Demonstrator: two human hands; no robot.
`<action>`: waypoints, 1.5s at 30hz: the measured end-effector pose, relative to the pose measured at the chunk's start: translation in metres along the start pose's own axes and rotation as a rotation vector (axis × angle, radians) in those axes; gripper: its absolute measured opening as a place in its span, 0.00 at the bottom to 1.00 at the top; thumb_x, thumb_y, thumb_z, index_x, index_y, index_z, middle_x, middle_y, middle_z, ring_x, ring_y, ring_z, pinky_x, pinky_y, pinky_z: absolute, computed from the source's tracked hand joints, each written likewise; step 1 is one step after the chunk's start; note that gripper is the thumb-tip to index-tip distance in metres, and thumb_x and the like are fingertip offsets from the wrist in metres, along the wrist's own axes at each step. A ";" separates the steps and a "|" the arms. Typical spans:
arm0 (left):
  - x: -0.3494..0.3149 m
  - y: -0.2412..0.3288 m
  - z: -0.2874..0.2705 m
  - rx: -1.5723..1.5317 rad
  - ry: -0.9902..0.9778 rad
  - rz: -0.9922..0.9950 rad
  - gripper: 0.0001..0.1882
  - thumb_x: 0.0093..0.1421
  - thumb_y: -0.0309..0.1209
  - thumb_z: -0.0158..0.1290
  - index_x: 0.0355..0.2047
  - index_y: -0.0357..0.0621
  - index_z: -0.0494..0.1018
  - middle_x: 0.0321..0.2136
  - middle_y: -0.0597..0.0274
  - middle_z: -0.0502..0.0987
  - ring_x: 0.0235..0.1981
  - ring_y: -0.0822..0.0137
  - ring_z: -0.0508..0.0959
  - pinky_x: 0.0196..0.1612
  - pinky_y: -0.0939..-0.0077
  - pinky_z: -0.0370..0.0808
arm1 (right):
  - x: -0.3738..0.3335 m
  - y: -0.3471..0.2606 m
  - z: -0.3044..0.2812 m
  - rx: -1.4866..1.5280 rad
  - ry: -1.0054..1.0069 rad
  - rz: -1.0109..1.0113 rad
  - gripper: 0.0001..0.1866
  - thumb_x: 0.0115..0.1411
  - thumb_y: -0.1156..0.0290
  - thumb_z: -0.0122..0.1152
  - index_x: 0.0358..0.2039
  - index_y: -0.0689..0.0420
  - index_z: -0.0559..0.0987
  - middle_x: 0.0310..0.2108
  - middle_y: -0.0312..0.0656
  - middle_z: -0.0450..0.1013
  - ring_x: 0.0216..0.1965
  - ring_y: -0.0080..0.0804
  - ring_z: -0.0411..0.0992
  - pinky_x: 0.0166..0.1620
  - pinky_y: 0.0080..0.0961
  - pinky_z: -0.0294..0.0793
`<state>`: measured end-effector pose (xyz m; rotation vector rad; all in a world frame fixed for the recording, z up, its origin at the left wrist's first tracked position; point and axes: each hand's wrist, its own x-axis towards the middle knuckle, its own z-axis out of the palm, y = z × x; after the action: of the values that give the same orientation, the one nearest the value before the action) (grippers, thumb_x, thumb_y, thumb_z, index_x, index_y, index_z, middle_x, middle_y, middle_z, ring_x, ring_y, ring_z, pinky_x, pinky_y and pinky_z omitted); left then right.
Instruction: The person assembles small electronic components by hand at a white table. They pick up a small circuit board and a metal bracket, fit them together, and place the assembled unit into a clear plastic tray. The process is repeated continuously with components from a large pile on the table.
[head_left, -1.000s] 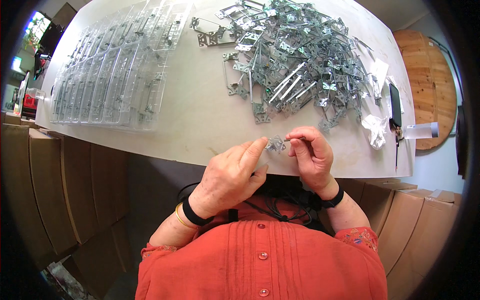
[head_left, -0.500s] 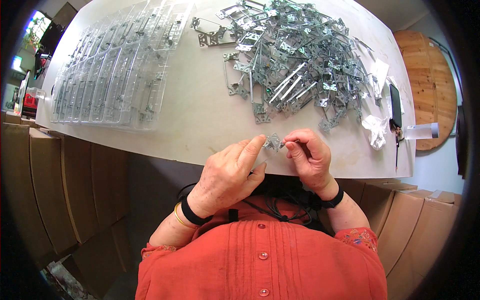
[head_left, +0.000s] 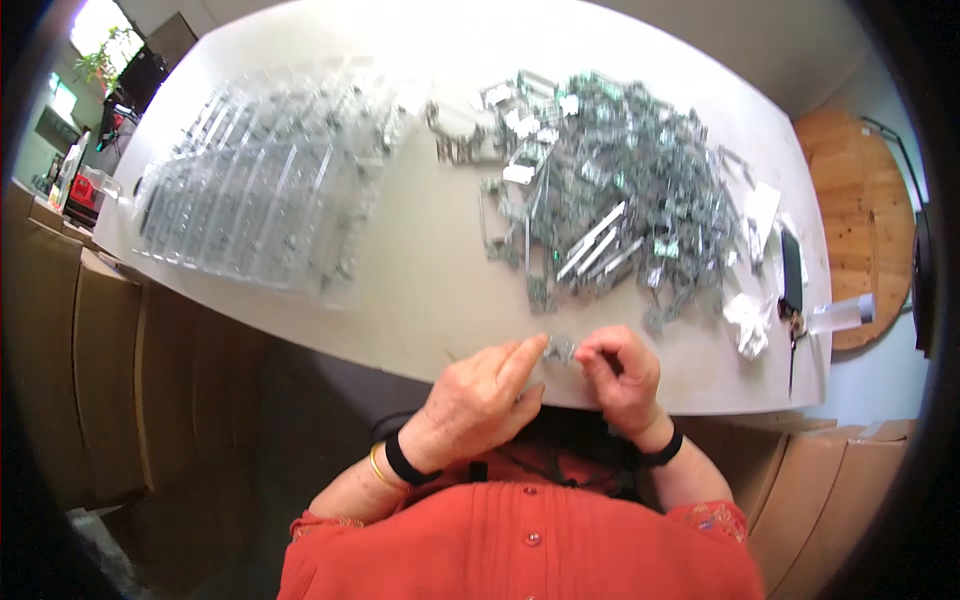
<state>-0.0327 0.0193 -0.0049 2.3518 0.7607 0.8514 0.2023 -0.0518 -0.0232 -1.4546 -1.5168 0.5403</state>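
Note:
At the table's front edge, my left hand point(head_left: 480, 398) grips a small grey metal bracket point(head_left: 559, 348) between its fingertips and thumb. The bracket's left end is hidden by the fingers. My right hand point(head_left: 622, 380) is closed in a pinch just to the right of the bracket; blur hides what, if anything, lies between its fingertips. Beyond both hands spreads a big heap of thin metal brackets point(head_left: 640, 160), tangled together. Several shiny strips point(head_left: 597, 240) lie on the heap's near side.
Clear plastic trays point(head_left: 240, 215) with metal parts in their compartments stand at the left of the white table point(head_left: 430, 290). On the right are a dark phone point(head_left: 791, 275), crumpled tissue point(head_left: 748, 325) and a clear tube point(head_left: 840, 314). Cardboard boxes point(head_left: 110, 370) flank the table.
The view has tilted, so table and hands sit lower in the picture. My right fingertips have shifted slightly off the bracket's right end. My left hand keeps its grip.

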 end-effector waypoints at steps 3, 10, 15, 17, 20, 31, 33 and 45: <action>0.000 -0.002 0.001 0.008 0.031 0.022 0.32 0.56 0.28 0.68 0.61 0.35 0.74 0.43 0.46 0.85 0.38 0.49 0.87 0.42 0.61 0.85 | -0.001 -0.001 -0.001 -0.059 -0.011 -0.026 0.06 0.65 0.78 0.72 0.40 0.57 0.82 0.34 0.45 0.80 0.33 0.42 0.80 0.37 0.33 0.79; -0.001 -0.003 0.002 0.005 0.012 0.010 0.28 0.60 0.32 0.68 0.60 0.37 0.76 0.40 0.49 0.85 0.37 0.50 0.87 0.40 0.61 0.84 | -0.003 0.003 0.001 0.031 -0.008 0.014 0.08 0.65 0.78 0.74 0.42 0.57 0.84 0.35 0.43 0.81 0.31 0.35 0.80 0.35 0.28 0.79; -0.004 -0.002 0.000 -0.008 0.027 0.015 0.28 0.62 0.33 0.67 0.60 0.38 0.75 0.40 0.48 0.85 0.38 0.49 0.87 0.41 0.61 0.84 | -0.005 0.011 0.002 0.050 -0.037 -0.033 0.04 0.69 0.76 0.71 0.42 0.58 0.83 0.34 0.38 0.79 0.30 0.23 0.78 0.34 0.21 0.78; -0.003 -0.002 0.000 -0.003 0.026 0.019 0.28 0.62 0.33 0.67 0.60 0.38 0.75 0.41 0.48 0.85 0.38 0.49 0.87 0.41 0.61 0.84 | -0.003 0.001 0.003 0.076 -0.019 -0.013 0.04 0.69 0.77 0.71 0.42 0.58 0.83 0.35 0.38 0.80 0.29 0.23 0.78 0.34 0.21 0.78; -0.003 -0.002 0.001 -0.014 0.050 0.031 0.27 0.62 0.33 0.65 0.61 0.40 0.75 0.39 0.48 0.84 0.36 0.48 0.86 0.40 0.59 0.84 | -0.004 0.004 0.003 0.088 -0.014 -0.018 0.04 0.69 0.77 0.71 0.42 0.58 0.83 0.35 0.39 0.80 0.29 0.23 0.79 0.34 0.21 0.78; -0.004 -0.001 0.003 -0.028 0.098 0.047 0.25 0.62 0.31 0.64 0.59 0.40 0.75 0.38 0.49 0.83 0.37 0.48 0.86 0.40 0.58 0.84 | -0.002 -0.004 0.004 0.082 -0.018 0.029 0.04 0.70 0.75 0.71 0.42 0.59 0.83 0.33 0.38 0.80 0.28 0.22 0.79 0.33 0.21 0.78; -0.004 0.000 0.003 -0.018 0.092 0.039 0.25 0.62 0.31 0.63 0.58 0.39 0.75 0.39 0.49 0.83 0.38 0.48 0.86 0.40 0.58 0.84 | -0.005 0.004 0.004 0.081 -0.005 0.018 0.04 0.70 0.75 0.71 0.42 0.58 0.82 0.33 0.38 0.80 0.28 0.22 0.79 0.32 0.21 0.78; -0.009 -0.002 0.009 -0.016 0.091 0.048 0.29 0.62 0.32 0.65 0.63 0.40 0.73 0.38 0.52 0.83 0.37 0.50 0.85 0.40 0.60 0.83 | -0.008 0.009 0.006 0.189 -0.019 0.043 0.04 0.73 0.75 0.67 0.43 0.59 0.79 0.35 0.37 0.76 0.28 0.20 0.76 0.33 0.19 0.75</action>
<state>-0.0327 0.0129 -0.0160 2.3392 0.7338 0.9869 0.2011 -0.0555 -0.0359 -1.3409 -1.4114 0.7059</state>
